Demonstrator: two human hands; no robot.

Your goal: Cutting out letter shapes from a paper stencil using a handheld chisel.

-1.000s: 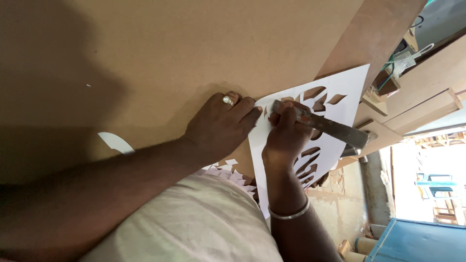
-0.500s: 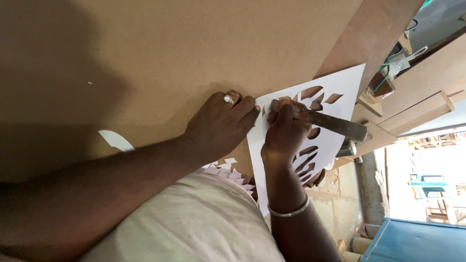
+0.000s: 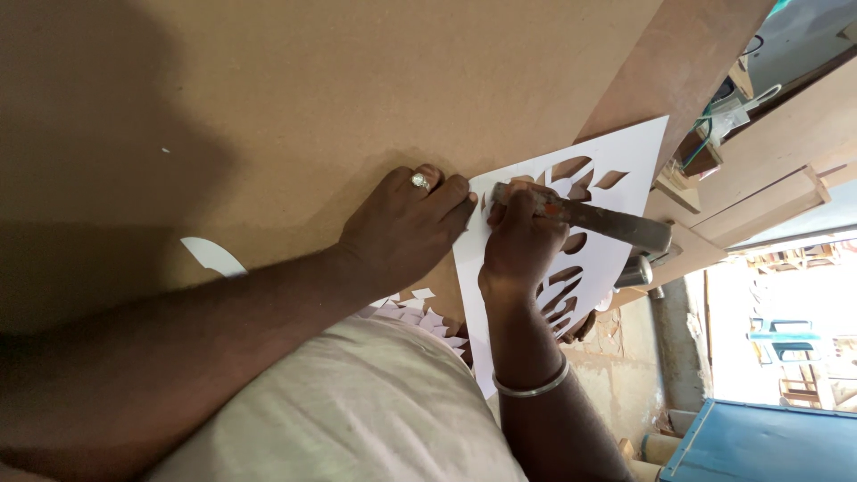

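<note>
A white paper sheet (image 3: 625,152) with leaf-shaped cut-outs lies on a large brown board (image 3: 357,98). My left hand (image 3: 406,228), with a ring on one finger, presses flat on the board, its fingertips at the sheet's edge. My right hand (image 3: 520,241), with a metal bangle on its wrist, is closed around a grey metal-handled cutting tool (image 3: 616,228). The tool's working end is against the sheet beside my left fingertips and is hidden under my fingers.
Small white paper offcuts (image 3: 420,317) lie by my beige shirt, and a curved white scrap (image 3: 212,256) lies on the board. Wooden planks and clutter (image 3: 759,192) are stacked past the board's edge. A blue panel (image 3: 759,446) and a bright doorway (image 3: 786,330) are at the right.
My right hand and the tool have shifted only slightly on the sheet. My left hand stays pressed in the same place.
</note>
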